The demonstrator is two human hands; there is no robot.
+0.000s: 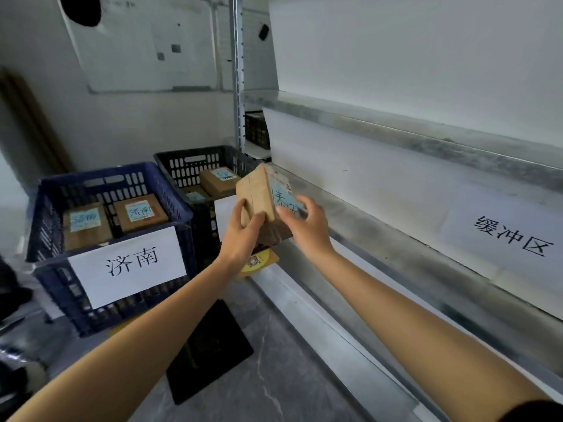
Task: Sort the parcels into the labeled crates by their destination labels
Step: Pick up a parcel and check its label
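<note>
At the far left a blue crate (61, 278) stands on the grey floor (283, 385), its front wall carrying a white paper sign (128, 266) reading 济南. Two brown parcels (141, 213) with pale blue labels lie flat inside it, side by side, with open room above them up to the rim. Just beside it, to the right and further back, a black crate (192, 166) touches or nearly touches the blue one; more labelled parcels (219, 179) lie in it, and a white sign (224, 214) on its front is partly hidden by the left hand. A dark flat mat (210, 354) lies on the floor in front of the crates.

The left hand (243, 229) and the right hand (307, 229) hold one brown parcel (259, 196) in the air, tilted, near the right front corner of the black crate and the edge of the metal shelf (380, 239). The left fingers (240, 208) are curled round the parcel's left side, thumb looped against the near cardboard face. The right fingers (289, 213) are bent onto the face with the blue handwritten label (283, 196), covering part of its characters. Below the hands a round yellow sticker (257, 261) shows.

The shelf runs off to the right, its long front lip bordering the open floor strip. A white sign (515, 239) reading 缓冲区 sits on its back panel.
</note>
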